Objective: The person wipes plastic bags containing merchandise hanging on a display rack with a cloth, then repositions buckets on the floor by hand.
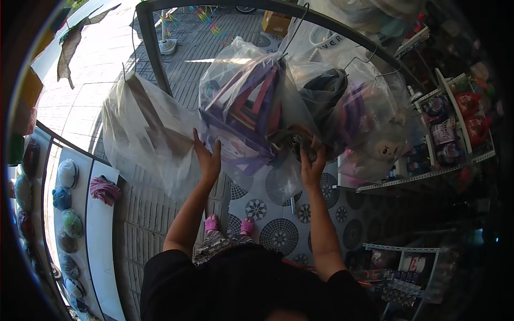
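Several bags in clear plastic covers hang by wire hooks from a dark metal rail (342, 29). My left hand (208, 159) is raised between a brown-strapped bag (152, 115) and a purple and pink bag (243, 120), its thumb and fingers apart against the plastic. My right hand (313, 160) is closed around a dark, crumpled bundle (293, 142), possibly fabric, in front of the purple bag's right side. Just behind it hangs a black bag (325, 88) in plastic. To the right is a covered bag with a plush-like face (386, 148).
Wrapped caps (71, 223) line a white panel at left, with a folded pink cloth (105, 190) on the board beside it. Shelves of packaged goods (444, 131) stand at right. A cardboard box (276, 23) sits beyond the rail. Patterned tiles (278, 235) lie below.
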A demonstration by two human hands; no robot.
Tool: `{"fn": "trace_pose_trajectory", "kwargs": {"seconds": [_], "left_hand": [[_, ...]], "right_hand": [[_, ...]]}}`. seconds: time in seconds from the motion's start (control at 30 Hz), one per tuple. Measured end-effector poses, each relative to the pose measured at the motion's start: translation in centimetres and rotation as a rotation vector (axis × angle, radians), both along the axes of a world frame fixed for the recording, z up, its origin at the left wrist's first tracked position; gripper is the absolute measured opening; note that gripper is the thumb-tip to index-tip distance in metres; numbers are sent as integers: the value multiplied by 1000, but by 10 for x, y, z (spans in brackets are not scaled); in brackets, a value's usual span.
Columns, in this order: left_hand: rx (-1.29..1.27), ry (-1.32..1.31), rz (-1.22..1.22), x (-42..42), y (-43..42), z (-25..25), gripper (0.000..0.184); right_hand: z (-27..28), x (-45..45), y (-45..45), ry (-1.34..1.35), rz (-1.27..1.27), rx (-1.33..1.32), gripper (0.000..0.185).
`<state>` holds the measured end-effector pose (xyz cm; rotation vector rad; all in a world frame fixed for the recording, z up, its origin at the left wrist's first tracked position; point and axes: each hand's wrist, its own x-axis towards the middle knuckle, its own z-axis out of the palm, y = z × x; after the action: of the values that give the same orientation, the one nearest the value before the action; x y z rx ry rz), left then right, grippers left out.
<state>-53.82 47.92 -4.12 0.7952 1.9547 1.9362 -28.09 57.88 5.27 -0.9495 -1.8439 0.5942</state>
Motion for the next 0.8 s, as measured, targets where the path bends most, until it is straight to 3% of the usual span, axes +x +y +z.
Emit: {"fn": "trace_pose_trajectory", "kwargs": {"seconds": [0.13, 0.23, 0.27, 0.4, 0.6, 0.7, 0.8], "left_hand": [[-66, -8, -24, -32, 41, -33, 83], [-155, -279, -43, -71, 71, -64, 86], [-78, -519, -337, -91, 68, -63, 86], [296, -662, -286, -107, 87, -74, 81], [-90, -477, -130, -90, 44, -65, 78], [-97, -660, -308, -86, 8, -86, 73], [-81, -420, -316, -64, -29, -131, 69]], "right_hand": [[-5, -4, 9, -72, 1, 111, 37], [-13, -1, 14, -58, -7, 93, 37], [-17, 2, 17, -58, -1, 65, 38], [-24, 12, 29, -128, 6, 58, 41], [-28, 10, 44, -209, -19, 159, 37], [-39, 21, 55, -199, -64, 112, 39], [-45, 31, 51, -35, -87, 19, 41]]}}
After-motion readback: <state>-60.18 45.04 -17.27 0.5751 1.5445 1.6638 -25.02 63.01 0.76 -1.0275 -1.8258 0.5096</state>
